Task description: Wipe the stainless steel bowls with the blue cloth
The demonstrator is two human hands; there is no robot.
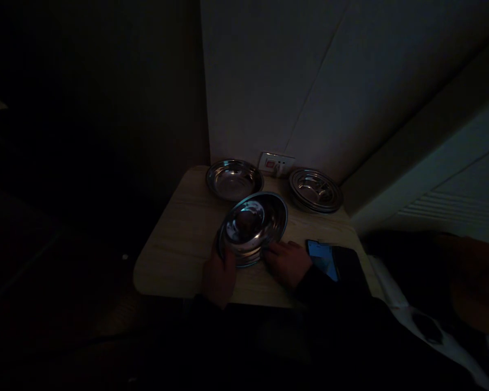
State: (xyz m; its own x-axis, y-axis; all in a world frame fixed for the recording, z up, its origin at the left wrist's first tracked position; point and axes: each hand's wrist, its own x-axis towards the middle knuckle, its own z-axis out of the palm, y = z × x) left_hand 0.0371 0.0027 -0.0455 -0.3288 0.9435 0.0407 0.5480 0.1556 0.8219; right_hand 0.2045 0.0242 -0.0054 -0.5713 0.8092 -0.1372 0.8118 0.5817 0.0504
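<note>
A shiny metal bowl is tilted toward me over the front half of the small table. My left hand is closed on its lower left rim, the thumb showing on the near side. At the lower right edge, the fingers of my right hand grip the same bowl; their tips are dark and partly hidden. Behind it, another wide metal bowl rests near the wall on the left. A stack of similar metal bowls stands at the back right.
The pale wooden table has rounded corners. A lit phone in a dark folding case lies by my right forearm. Against the wall is a socket with a plug in it. The room is very dark.
</note>
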